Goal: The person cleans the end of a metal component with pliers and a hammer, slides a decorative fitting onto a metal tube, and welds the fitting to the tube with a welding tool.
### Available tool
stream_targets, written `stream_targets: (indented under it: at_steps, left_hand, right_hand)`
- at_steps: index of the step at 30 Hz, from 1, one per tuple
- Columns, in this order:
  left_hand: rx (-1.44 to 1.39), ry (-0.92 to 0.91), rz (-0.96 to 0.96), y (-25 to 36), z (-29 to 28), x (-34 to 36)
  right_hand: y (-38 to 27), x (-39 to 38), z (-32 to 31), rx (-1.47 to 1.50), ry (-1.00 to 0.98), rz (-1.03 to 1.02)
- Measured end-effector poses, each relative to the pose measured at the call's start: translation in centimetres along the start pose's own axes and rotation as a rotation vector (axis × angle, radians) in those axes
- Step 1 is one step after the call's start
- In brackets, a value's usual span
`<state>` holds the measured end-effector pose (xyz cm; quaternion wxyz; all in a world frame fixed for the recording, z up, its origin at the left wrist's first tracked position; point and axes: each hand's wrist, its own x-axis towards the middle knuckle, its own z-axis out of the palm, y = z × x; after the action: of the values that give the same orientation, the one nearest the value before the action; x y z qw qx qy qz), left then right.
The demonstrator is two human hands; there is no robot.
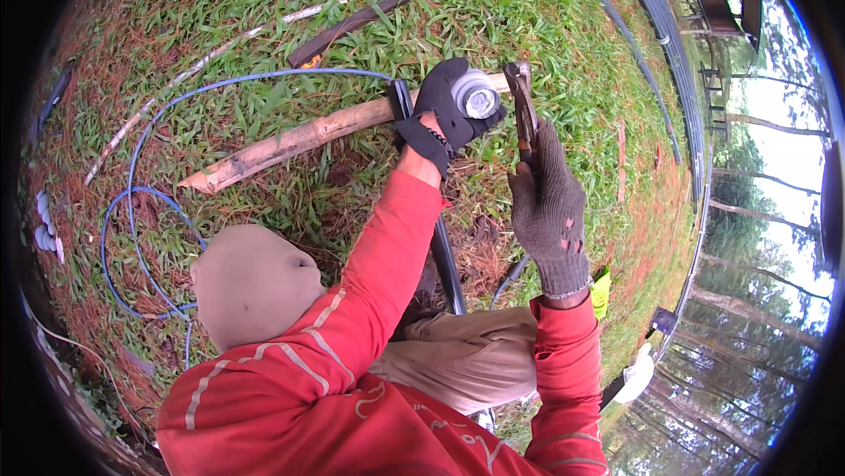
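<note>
My left hand [437, 99], in a black glove, is closed around a round grey thing with a pale silvery centre [481, 101]; its kind is unclear. It is above a peeled wooden stake [299, 142], whose pointed end lies to the left. A black pipe [447, 265] passes beneath my left wrist, and a blue tube [264, 76] meets its upper end. My right hand [551, 203], in a worn dark knitted glove, grips dark metal pliers [523, 102]. Their jaws overlap the stake's far right end; whether they touch it I cannot tell.
The blue tube loops across the grass at left. Beyond my left hand lie a dark flat piece of wood [352, 27] and a thin pale stick [189, 71]. Long dark pipes [656, 10] run along the right. My tan trousers [466, 353] and a rounded beige shape [255, 287] are near.
</note>
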<state>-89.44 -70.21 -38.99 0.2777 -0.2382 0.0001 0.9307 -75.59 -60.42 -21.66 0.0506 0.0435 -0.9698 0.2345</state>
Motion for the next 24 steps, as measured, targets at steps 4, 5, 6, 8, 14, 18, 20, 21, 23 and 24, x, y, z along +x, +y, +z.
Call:
stream_targets:
  at_steps: [4, 5, 6, 8, 14, 18, 20, 21, 23, 24]
  left_hand:
    - [-0.085, -0.203, -0.116, 0.7, -0.5, 0.2]
    - [-0.107, -0.253, -0.144, 0.8, -0.6, 0.3]
    - [-0.203, -0.257, -0.164, 0.4, -0.5, 0.6]
    - [-0.21, -0.295, -0.199, 0.2, -0.8, 0.6]
    - [-0.046, -0.15, -0.039, -0.3, 0.1, -0.1]
    - [-0.026, -0.083, 0.102, -0.4, 0.8, -0.6]
    - [-0.086, -0.106, 0.039, -0.2, -0.5, 0.5]
    - [-0.148, -0.126, -0.018, 0.0, -0.3, 0.3]
    - [-0.161, -0.038, 0.015, -0.6, 0.3, 0.1]
    - [-0.172, -0.024, -0.013, -0.6, 0.3, 0.3]
  right_hand:
    - [0.3, 0.0, 0.2, 0.041, -0.054, 0.104]
    - [0.5, -0.1, 0.4, 0.053, -0.065, 0.112]
    - [0.9, -0.2, 0.6, 0.052, -0.066, 0.114]
    - [1.3, -0.4, 0.8, 0.014, -0.056, 0.063]
    - [-0.3, -0.4, 0.4, 0.091, 0.1, 0.057]
    - [-2.4, 0.2, 0.1, -0.049, 0.029, 0.03]
    - [-0.7, -0.4, 0.6, -0.056, -0.075, 0.013]
    - [-0.2, -0.4, 0.8, -0.06, -0.184, -0.01]
    - [0.0, -0.7, 0.5, -0.034, -0.109, -0.076]
    - [-0.8, -0.5, 0.3, 0.015, -0.009, -0.001]
